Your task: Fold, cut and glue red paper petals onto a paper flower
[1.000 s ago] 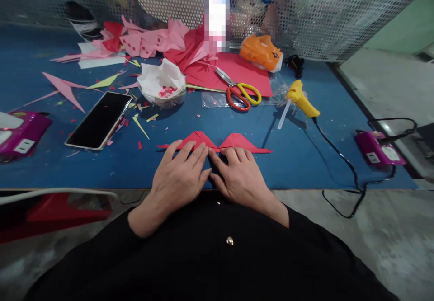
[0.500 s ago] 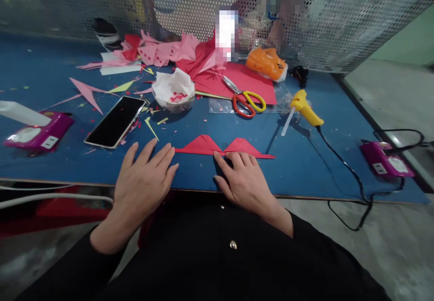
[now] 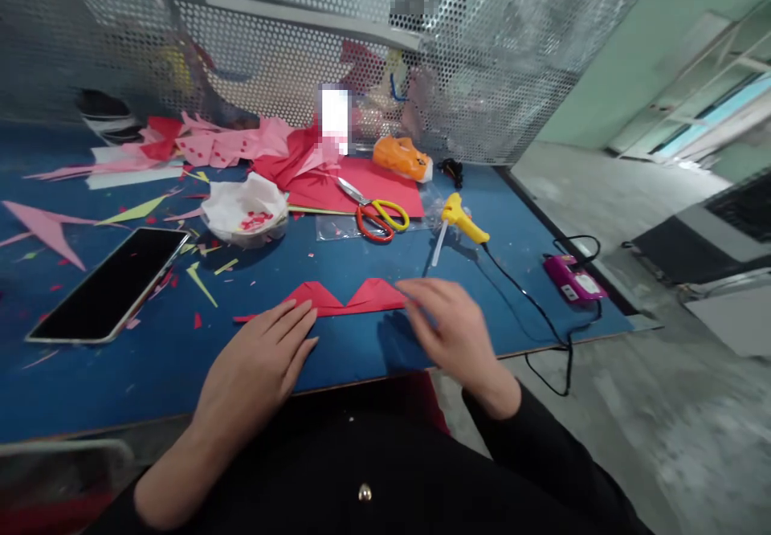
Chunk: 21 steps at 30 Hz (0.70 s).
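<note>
A folded red paper with two peaks along its upper side and a straight lower edge lies on the blue table. Flat across its left part rests my left hand, fingers stretched out and fingertips on the paper. My right hand hovers at the paper's right end, fingers extended and thumb apart, nothing visible in it. Its fingers hide the right tip of the paper, and whether they touch it I cannot tell.
Scissors lie on red sheets beyond the paper. A yellow glue gun trails its cord to a purple socket block. Leftward are a paper-lined bowl, a phone and paper scraps. A perforated metal panel stands behind.
My right hand has moved from the paper's middle to its right end and lifted. The left hand has come onto the paper's left part. The view has swung right.
</note>
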Each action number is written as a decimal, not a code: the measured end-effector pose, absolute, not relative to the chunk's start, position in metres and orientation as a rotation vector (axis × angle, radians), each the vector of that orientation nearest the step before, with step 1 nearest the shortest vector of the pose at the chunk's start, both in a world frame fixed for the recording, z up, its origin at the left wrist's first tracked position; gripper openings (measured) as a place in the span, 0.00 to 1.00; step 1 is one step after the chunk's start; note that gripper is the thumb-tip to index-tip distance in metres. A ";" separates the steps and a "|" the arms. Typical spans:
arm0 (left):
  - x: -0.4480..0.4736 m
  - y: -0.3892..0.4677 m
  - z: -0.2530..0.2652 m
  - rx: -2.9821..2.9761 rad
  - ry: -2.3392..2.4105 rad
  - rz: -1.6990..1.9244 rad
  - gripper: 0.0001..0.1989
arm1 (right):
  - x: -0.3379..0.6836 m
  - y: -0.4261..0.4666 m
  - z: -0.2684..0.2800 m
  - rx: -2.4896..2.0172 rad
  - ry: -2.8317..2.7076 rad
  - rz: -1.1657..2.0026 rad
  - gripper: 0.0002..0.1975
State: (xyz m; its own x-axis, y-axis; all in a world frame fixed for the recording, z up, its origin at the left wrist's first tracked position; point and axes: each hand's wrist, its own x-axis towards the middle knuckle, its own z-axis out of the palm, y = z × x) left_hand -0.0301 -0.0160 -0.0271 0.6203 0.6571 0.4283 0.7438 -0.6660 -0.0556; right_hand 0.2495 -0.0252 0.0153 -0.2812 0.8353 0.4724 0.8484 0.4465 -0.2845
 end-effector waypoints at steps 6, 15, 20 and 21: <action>-0.031 -0.014 -0.026 -2.621 -1.274 -0.650 0.22 | 0.324 0.057 0.037 -2.158 -1.923 -0.404 0.22; -0.015 -0.011 -0.012 -2.642 -1.453 -0.675 0.14 | 0.343 0.112 0.009 -2.361 -1.969 -0.359 0.18; -0.013 -0.011 -0.012 -2.647 -1.479 -0.702 0.10 | 0.345 0.111 0.011 -2.250 -1.835 -0.358 0.18; -0.013 -0.011 -0.012 -2.655 -1.475 -0.707 0.10 | 0.344 0.110 0.015 -2.234 -1.786 -0.360 0.18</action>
